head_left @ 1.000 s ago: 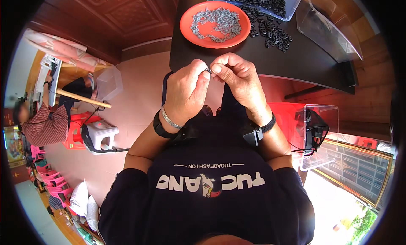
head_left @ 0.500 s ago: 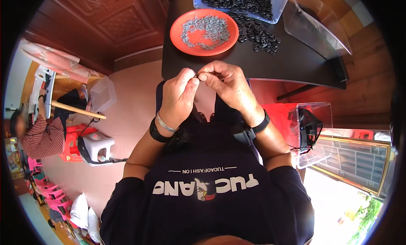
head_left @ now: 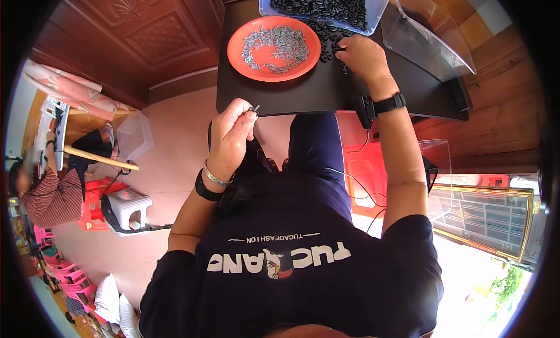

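Hands now apart; half a second ago they met fingertip to fingertip in front of the bench (head_left: 326, 99). Left hand (head_left: 229, 130) is near where they met, just off the bench's front edge, thumb and forefinger pinched on a small black piece (head_left: 255, 109). A thin greyish bit seems to stick up from it; too small to be sure whether it's joined on.

Right hand (head_left: 366, 59) has gone out over the bench to the loose black pieces (head_left: 326, 39), fingertips down at the near right of the pile, covering part of it. Fingers curled close; can't tell if they grip a piece.

Loose pile lies between the orange plate (head_left: 235, 64) and the clear bluish bin (head_left: 380, 16), which holds many more of the same kind. Plate carries small grey metal pieces (head_left: 287, 44), spread in a rough ring with a bare patch; neither hand touches it.

Reading of the change: two-handed handling has broken off, right hand turned to the black stock, left just keeping hold of its piece.
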`<state>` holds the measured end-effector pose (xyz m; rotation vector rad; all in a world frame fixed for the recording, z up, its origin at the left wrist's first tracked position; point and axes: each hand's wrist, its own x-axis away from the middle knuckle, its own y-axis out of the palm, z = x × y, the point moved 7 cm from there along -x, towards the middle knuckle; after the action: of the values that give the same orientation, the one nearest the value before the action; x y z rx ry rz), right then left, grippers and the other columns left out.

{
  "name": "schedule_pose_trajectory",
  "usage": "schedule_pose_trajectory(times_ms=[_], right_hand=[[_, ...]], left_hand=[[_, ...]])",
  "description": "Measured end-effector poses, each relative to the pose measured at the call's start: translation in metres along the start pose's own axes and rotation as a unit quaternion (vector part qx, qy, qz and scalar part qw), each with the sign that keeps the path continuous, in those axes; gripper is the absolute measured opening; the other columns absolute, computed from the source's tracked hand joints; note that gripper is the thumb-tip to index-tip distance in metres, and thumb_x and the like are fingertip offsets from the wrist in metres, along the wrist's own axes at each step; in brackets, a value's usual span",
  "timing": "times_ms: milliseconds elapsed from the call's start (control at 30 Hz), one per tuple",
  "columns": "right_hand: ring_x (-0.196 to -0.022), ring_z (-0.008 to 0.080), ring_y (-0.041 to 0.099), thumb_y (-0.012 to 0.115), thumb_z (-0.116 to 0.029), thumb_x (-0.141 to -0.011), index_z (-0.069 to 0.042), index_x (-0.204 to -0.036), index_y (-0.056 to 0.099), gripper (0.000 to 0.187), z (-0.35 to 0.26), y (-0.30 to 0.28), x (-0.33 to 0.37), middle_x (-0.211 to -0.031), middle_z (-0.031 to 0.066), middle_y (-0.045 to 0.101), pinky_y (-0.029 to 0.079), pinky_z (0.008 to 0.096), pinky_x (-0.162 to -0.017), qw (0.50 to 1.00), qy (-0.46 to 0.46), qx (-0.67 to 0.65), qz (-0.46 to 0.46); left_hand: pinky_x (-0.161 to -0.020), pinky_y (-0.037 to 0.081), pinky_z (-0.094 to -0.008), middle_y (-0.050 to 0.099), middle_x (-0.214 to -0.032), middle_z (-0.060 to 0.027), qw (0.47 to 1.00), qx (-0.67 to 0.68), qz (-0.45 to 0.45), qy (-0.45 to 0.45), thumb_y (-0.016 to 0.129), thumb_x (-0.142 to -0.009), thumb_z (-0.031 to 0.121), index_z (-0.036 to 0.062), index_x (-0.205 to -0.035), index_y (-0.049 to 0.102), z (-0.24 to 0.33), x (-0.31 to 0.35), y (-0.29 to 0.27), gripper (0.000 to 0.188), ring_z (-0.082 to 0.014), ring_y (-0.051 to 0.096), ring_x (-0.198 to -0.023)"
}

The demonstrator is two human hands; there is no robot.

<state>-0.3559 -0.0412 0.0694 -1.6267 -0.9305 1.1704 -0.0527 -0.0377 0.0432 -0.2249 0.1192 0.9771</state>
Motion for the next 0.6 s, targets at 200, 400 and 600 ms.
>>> schedule_pose_trajectory(times_ms=[200,400,600], right_hand=[[-0.089,0.0301,0.064,0.059,-0.025,-0.080,-0.010,-0.084,0.068,0.018,-0.006,0.016,-0.010,-0.094,0.0119,0.066,0.051,0.0423,-0.077,0.997,-0.020,0.068,-0.014],[-0.085,0.0309,0.064,0.057,-0.021,-0.084,-0.010,-0.090,0.068,0.017,0.006,-0.002,-0.009,-0.090,0.0130,0.066,0.051,0.0402,-0.073,0.992,-0.039,-0.032,0.115],[-0.070,0.0027,0.053,0.056,-0.015,-0.092,-0.003,-0.101,0.067,0.018,-0.023,-0.013,0.027,-0.079,-0.0044,0.061,0.043,0.0186,-0.063,0.837,0.050,-0.544,0.023]], left_hand=[[-0.050,0.034,-0.0228,0.044,-0.058,0.0006,1.000,-0.011,-0.003,-0.012,0.050,-0.091,0.015,0.0010,-0.079,0.050,-0.004,0.000,-0.003,0.019,-0.0064,0.042,-0.053],[-0.051,0.034,-0.0229,0.046,-0.058,0.0002,1.000,0.004,-0.007,-0.011,0.049,-0.091,0.015,0.0007,-0.078,0.050,-0.003,-0.001,0.000,0.019,-0.0061,0.042,-0.054],[-0.052,0.035,-0.0215,0.049,-0.060,0.0008,0.997,0.067,-0.029,-0.014,0.049,-0.091,0.016,0.0013,-0.080,0.052,0.001,-0.007,0.006,0.018,-0.0059,0.044,-0.055]])
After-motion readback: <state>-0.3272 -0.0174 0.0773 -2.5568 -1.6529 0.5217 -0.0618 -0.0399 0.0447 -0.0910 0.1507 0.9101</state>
